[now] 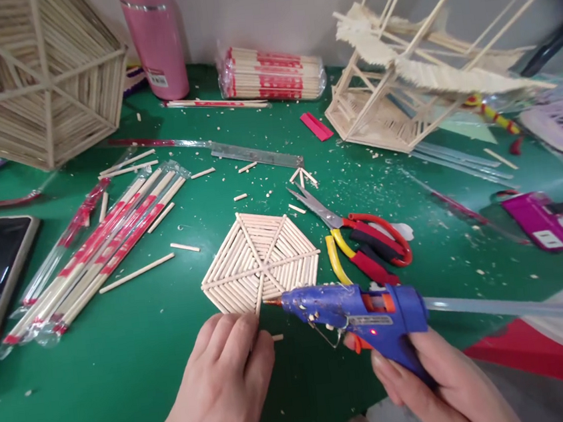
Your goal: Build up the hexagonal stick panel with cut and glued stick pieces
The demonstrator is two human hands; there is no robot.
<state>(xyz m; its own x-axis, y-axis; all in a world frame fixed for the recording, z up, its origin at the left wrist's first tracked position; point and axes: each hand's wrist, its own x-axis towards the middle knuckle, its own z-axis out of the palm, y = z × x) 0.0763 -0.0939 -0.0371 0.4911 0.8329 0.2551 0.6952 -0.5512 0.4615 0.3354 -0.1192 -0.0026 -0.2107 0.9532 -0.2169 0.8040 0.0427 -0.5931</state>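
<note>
The right hand [430, 376] has its fingers [387, 378] wrapped around the grip of a blue glue gun [357, 310], whose nozzle points at the near edge of a hexagonal stick panel [259, 260] lying flat on the green table [126, 361]. The left hand [224, 385] holds nothing, its curled fingers [234, 333] pressing at that same edge. Red-handled scissors [358, 230] lie just beyond the gun. Wrapped chopsticks [99, 247] lie further left; their red print is probably lettering, too small to read.

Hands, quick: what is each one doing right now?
Left hand: fingertips on the hexagonal stick panel, gripping nothing visible.
Right hand: closed around the blue glue gun.
</note>
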